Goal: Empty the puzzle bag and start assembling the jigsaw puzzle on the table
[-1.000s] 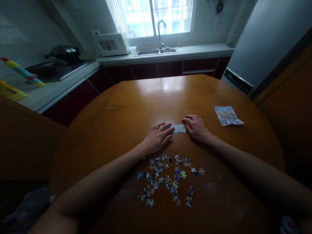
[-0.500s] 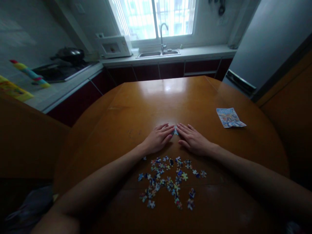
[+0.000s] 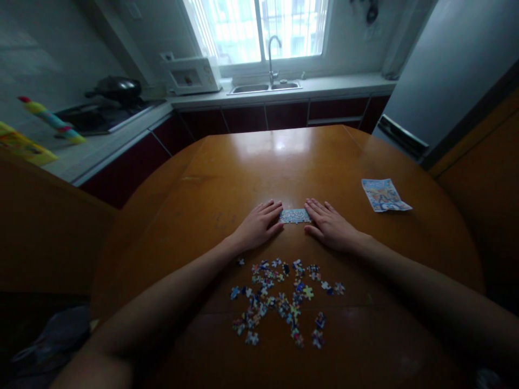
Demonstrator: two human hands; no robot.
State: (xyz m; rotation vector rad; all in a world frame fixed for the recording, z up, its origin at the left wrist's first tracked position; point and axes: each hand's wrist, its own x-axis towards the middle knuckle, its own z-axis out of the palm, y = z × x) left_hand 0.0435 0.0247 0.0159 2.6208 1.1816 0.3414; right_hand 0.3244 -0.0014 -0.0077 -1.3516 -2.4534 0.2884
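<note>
A joined strip of light-blue jigsaw puzzle (image 3: 295,216) lies flat on the brown wooden table (image 3: 243,178). At its left end rests my left hand (image 3: 261,224), palm down with fingers stretched out. My right hand (image 3: 329,224) lies the same way at the right end, its fingertips touching or covering that edge. Neither hand grasps anything. Between my forearms and nearer to me, many loose puzzle pieces (image 3: 263,308) are scattered in mixed colours, some perhaps overlapping.
A creased picture sheet (image 3: 385,195) lies to the right on the table. Beyond the table are a sink (image 3: 265,88), a microwave (image 3: 192,75) and a stove with a wok (image 3: 117,90). A fridge (image 3: 454,75) stands at the right.
My hands have moved apart, outward to either side, and the middle of the blue puzzle strip now shows between them. The loose pieces lie as before.
</note>
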